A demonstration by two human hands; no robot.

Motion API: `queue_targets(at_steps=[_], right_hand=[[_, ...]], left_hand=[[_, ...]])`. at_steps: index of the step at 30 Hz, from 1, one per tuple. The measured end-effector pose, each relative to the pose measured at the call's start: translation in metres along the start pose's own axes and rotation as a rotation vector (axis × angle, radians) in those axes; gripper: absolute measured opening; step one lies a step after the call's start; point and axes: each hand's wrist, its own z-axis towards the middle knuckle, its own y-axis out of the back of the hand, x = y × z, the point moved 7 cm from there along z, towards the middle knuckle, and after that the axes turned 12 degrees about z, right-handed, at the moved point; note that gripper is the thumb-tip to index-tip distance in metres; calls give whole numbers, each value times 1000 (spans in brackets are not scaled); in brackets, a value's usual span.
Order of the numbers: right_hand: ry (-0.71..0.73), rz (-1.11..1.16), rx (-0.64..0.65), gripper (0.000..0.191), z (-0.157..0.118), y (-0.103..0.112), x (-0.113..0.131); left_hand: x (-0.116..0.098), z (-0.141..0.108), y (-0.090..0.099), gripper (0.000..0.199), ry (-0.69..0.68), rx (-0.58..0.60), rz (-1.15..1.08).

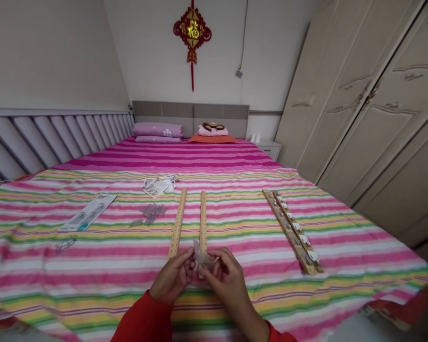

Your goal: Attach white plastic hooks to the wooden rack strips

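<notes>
My left hand (pixel 173 277) and my right hand (pixel 228 279) meet low in the middle of the view. Between their fingertips is a small translucent plastic bag (pixel 197 251), pinched from both sides; its contents are too small to make out. Just beyond lie two pale wooden strips with holes, a left strip (pixel 179 218) and a right strip (pixel 203 216), whose near end is partly hidden by my hands. A loose pile of small greyish translucent bags (pixel 152 213) rests to the left of the strips.
At right lie two more wooden strips (pixel 288 228), one bearing several white round pieces. Further left are a flat plastic package (pixel 89 213) and a thin wire-like bundle (pixel 65 243). Cards or packets (pixel 160 185) sit behind the bag pile. Everything lies on a striped bedsheet (pixel 128 280).
</notes>
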Motion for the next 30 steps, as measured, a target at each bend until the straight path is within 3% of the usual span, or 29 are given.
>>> queue_targets(at_steps=[4, 8, 12, 16, 20, 26, 30], right_hand=[[246, -183, 40, 23, -6, -5, 13], [251, -170, 28, 9, -6, -4, 12], [145, -65, -24, 10, -4, 1, 8], [-26, 124, -121, 20, 1, 8, -5], [-202, 316, -169, 33, 6, 12, -23], [-357, 538, -173, 35, 3, 4, -44], [-428, 725, -227, 29, -2, 0, -54]], left_hand=[[3, -4, -9, 12, 28, -24, 36], [3, -9, -17, 5, 25, -23, 42], [2, -12, -19, 5, -21, -42, 71], [0, -11, -21, 21, -103, -14, 164], [-5, -10, -16, 35, -235, -113, 390], [-20, -34, -38, 27, -604, -136, 747], [-18, -44, -44, 18, -697, -136, 768]])
